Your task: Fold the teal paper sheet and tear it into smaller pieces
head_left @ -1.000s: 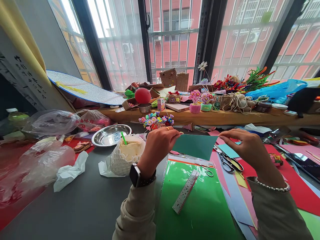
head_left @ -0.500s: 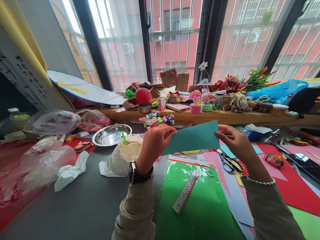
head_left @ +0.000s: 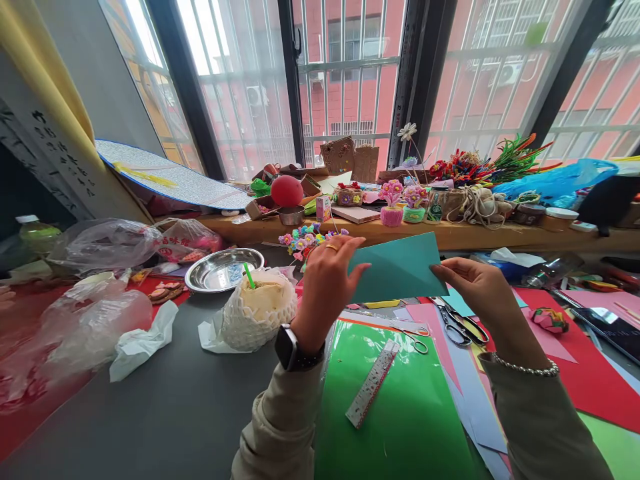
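A teal sheet of paper point(head_left: 400, 267) is held up in the air above the table. My right hand point(head_left: 473, 280) pinches its right edge between thumb and fingers. At the left end of the sheet is my left hand point(head_left: 330, 287), thumb and fingers apart in front of the paper; whether it touches the sheet is hard to see. Below lies a green sheet in a clear sleeve point(head_left: 395, 413), with a patterned ruler point(head_left: 373, 383) on it. Small scissors point(head_left: 417, 341) rest at its top edge, and black-handled scissors point(head_left: 457, 327) lie to the right.
A coconut with a green straw point(head_left: 263, 303) stands left, near a steel plate point(head_left: 223, 288). Plastic bags point(head_left: 95, 327) and a crumpled tissue point(head_left: 143, 340) lie further left. Coloured papers point(head_left: 600, 373) and a phone point(head_left: 607, 327) are at right. Craft flowers point(head_left: 393, 200) line the windowsill.
My left hand has loosened its pinch on the paper's left end and shifted right, its fingers spreading. The right hand still grips the sheet, which has tilted slightly.
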Action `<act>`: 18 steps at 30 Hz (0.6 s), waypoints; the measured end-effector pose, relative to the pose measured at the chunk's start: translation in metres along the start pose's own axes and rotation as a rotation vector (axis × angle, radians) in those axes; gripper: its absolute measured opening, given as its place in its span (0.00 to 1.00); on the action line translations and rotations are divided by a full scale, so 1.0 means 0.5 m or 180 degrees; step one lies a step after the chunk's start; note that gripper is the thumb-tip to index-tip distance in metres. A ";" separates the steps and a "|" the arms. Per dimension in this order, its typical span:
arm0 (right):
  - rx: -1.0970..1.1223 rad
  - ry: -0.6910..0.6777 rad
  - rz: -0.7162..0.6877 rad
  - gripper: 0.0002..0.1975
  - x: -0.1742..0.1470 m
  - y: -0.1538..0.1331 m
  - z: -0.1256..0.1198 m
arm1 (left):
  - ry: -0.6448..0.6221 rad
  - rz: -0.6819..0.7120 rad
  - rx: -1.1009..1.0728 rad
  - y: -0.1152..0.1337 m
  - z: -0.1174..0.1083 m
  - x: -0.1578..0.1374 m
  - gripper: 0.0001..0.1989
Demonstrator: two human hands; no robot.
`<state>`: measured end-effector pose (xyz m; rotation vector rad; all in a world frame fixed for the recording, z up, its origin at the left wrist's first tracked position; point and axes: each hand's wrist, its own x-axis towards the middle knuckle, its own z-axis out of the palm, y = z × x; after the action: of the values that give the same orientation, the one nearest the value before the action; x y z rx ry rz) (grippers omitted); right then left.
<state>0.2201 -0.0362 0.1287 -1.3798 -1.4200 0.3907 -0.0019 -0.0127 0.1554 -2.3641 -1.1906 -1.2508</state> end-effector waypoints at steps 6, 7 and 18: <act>-0.0014 -0.0088 -0.0104 0.15 -0.011 -0.016 0.002 | -0.0308 0.0595 -0.0352 0.075 0.042 -0.013 0.39; -0.0051 -0.0077 -0.0155 0.15 -0.013 -0.021 0.002 | -0.0337 0.0613 -0.0355 0.083 0.048 -0.016 0.41; -0.0543 0.0017 -0.0593 0.13 -0.040 -0.075 -0.002 | -0.0303 0.0581 -0.0211 0.093 0.064 -0.022 0.40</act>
<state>0.1969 -0.0641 0.1506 -1.3674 -1.5917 0.1475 0.0481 -0.0323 0.1350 -2.5399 -0.9459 -1.1472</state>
